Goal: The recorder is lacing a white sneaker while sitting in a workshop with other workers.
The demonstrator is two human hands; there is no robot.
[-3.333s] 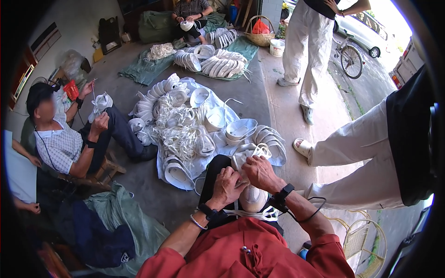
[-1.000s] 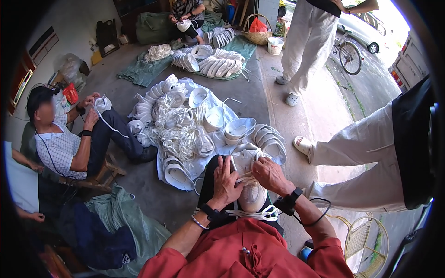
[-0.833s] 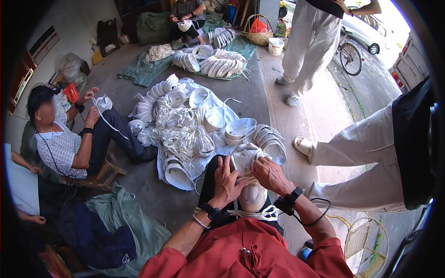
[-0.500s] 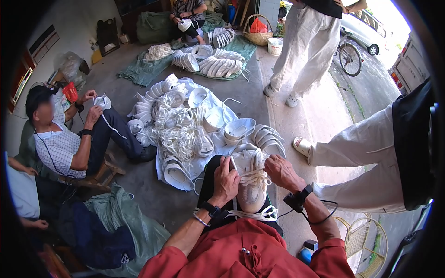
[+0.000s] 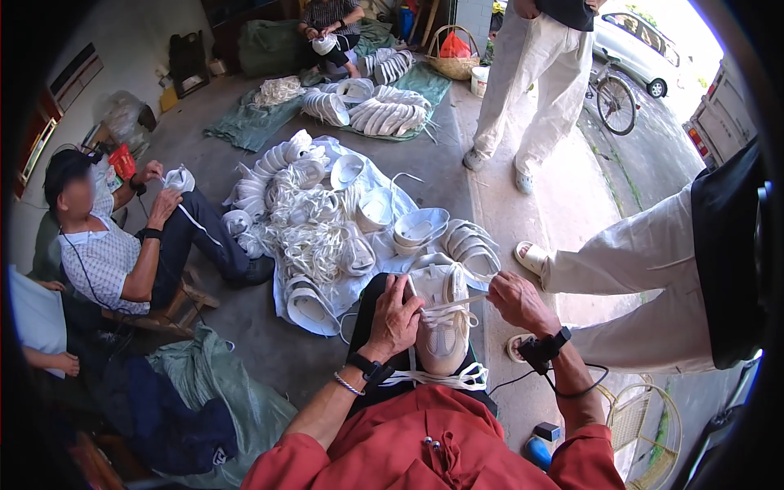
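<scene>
From my feed, the shoe (image 5: 442,322) is sitting on the lap, toe pointing away, just this side of the big pile (image 5: 327,229) of white shoes and laces on the sheet (image 5: 282,298). Left hand (image 5: 394,314) is clamped on the shoe's left side, fingers curled over the upper. Right hand (image 5: 518,300) is closed, pinching a lace (image 5: 465,302) pulled taut across the top. A seated person (image 5: 122,245) off to the left has another shoe in hand.

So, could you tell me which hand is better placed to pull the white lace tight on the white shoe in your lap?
The right hand, probably: it already pinches the white lace drawn out sideways from the white shoe. The left hand lies on the shoe's side, steadying it.
</scene>
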